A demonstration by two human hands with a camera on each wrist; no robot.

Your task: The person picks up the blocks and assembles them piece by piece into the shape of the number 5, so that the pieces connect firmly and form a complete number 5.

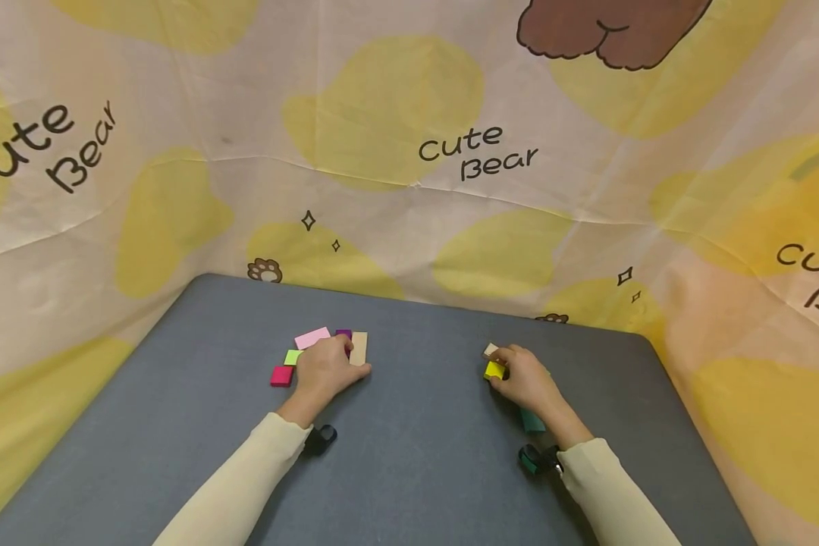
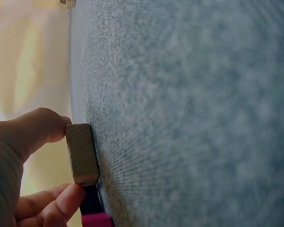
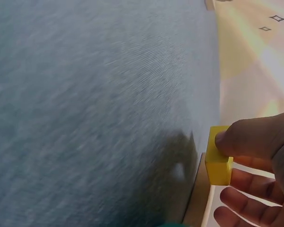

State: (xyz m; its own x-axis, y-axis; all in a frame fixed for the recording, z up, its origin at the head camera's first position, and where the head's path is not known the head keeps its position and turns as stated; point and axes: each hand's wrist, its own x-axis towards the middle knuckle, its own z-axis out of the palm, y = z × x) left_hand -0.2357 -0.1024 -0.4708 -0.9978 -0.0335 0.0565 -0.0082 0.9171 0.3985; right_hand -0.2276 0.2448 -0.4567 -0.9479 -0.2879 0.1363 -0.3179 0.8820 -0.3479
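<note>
My left hand (image 1: 324, 370) is over a small group of blocks on the left of the table. Its thumb and fingers pinch a plain wooden block (image 2: 83, 153) at its two ends in the left wrist view. Around that hand lie a pink block (image 1: 312, 337), a purple block (image 1: 343, 332), a lime green block (image 1: 292, 357) and a red block (image 1: 282, 376). My right hand (image 1: 527, 379) pinches a yellow block (image 3: 218, 158) between thumb and fingers. Beside it is a pale wooden block (image 1: 491, 349), and a teal block (image 1: 533, 421) shows partly under the right wrist.
The grey table (image 1: 423, 447) carries both groups of blocks, with a gap between them. A patterned cloth (image 1: 396, 114) hangs behind and along the sides of the table. Black wrist devices (image 1: 322, 438) sit at the cuffs of both sleeves.
</note>
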